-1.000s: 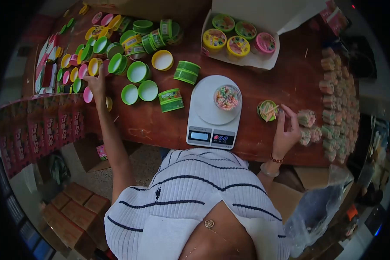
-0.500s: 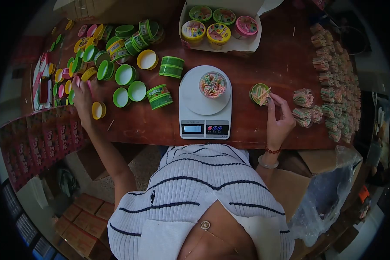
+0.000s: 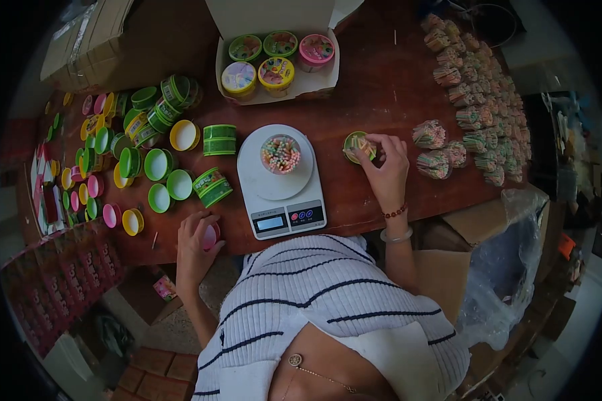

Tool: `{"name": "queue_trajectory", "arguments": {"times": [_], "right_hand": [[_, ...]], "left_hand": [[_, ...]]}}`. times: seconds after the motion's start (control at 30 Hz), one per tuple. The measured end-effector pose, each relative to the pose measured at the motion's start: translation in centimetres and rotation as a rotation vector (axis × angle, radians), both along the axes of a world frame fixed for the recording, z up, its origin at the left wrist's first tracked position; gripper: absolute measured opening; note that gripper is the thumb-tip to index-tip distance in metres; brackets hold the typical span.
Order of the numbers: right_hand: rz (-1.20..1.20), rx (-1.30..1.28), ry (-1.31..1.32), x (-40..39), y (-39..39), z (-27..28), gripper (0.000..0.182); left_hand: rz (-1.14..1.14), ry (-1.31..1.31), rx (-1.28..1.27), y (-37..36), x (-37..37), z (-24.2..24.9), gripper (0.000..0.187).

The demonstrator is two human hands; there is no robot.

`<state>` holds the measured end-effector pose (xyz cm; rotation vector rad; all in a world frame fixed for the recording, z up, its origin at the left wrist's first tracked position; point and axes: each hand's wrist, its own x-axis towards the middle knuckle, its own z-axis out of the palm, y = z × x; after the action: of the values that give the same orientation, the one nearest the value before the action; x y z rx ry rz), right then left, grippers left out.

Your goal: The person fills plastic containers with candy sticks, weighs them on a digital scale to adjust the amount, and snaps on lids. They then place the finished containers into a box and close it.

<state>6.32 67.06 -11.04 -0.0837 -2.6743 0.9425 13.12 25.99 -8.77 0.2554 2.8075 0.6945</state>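
My left hand (image 3: 195, 244) lies on the near table edge, its fingers closed over a pink lid (image 3: 211, 236). My right hand (image 3: 383, 167) reaches into a small green cup (image 3: 356, 146) holding several sticks, and pinches them with its fingertips. Between the hands stands a white kitchen scale (image 3: 281, 184) with a clear cup of pastel sticks (image 3: 280, 153) on its pan.
Green, yellow and pink lids and green tubs (image 3: 155, 144) cover the table's left side. An open white box (image 3: 274, 57) with several filled tubs stands at the back. Bundles of sticks (image 3: 475, 107) line the right side. A clear plastic bag (image 3: 505, 274) hangs off the right edge.
My left hand has come back from the lids at the far left to the near edge with a pink lid. My right hand has closed in on the green cup.
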Motion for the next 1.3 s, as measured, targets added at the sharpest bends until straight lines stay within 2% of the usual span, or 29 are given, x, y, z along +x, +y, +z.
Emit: {"name": "queue_trajectory", "arguments": {"times": [0.13,0.23,0.33,0.5,0.63,0.77,0.93,1.07,1.1,1.13,1.17,1.23,1.27,1.3], "right_hand": [[0.003,0.050,-0.120,-1.3,-0.5,-0.7,0.024],[0.036,0.024,-0.229,-2.1,-1.0,-0.4,0.019],[0.171,-0.034,-0.254,-2.8,-0.1,-0.5,0.019],[0.251,-0.040,-0.254,-3.1,0.4,-0.4,0.018],[0.256,0.105,-0.172,-3.4,0.3,-0.6,0.020],[0.297,0.056,-0.186,-3.3,0.6,0.8,0.020],[0.246,-0.200,-0.266,-2.6,0.9,3.0,0.018],[0.163,-0.372,-0.224,-1.3,0.8,4.3,0.028],[0.185,-0.610,-0.165,-0.8,-0.1,5.0,0.025],[0.206,-0.852,-0.109,-0.2,-1.2,5.7,0.021],[0.253,-0.956,-0.073,0.3,-2.5,6.2,0.018],[0.338,-0.978,0.013,0.1,-4.4,5.0,0.017],[0.405,-0.989,0.105,0.0,-5.4,4.6,0.017],[0.368,-1.241,0.019,0.4,-6.8,5.2,0.022]], "left_hand": [[0.000,-0.012,0.020,0.1,-0.6,0.1,0.066],[-0.009,-0.017,-0.030,0.1,-1.3,1.3,0.065],[-0.019,0.035,-0.005,-0.2,-1.3,2.9,0.063],[0.180,0.063,0.100,-0.4,-1.0,5.3,0.054],[0.189,0.100,0.112,-0.3,-1.2,5.4,0.050],[0.079,0.190,0.100,0.9,-2.3,6.0,0.046],[-0.091,0.310,0.228,5.5,-4.6,7.1,0.040],[-0.279,0.341,0.552,11.6,-7.2,6.6,0.039],[-0.249,0.321,0.631,13.1,-7.7,7.0,0.042],[-0.202,0.257,0.752,14.6,-8.1,7.0,0.043],[-0.157,0.193,0.869,15.9,-8.3,6.7,0.044],[-0.166,0.110,0.944,16.7,-8.4,5.3,0.038],[-0.086,-0.072,1.130,16.8,-8.3,4.7,0.035],[-0.005,-0.259,1.311,16.8,-8.3,4.3,0.032]]}}
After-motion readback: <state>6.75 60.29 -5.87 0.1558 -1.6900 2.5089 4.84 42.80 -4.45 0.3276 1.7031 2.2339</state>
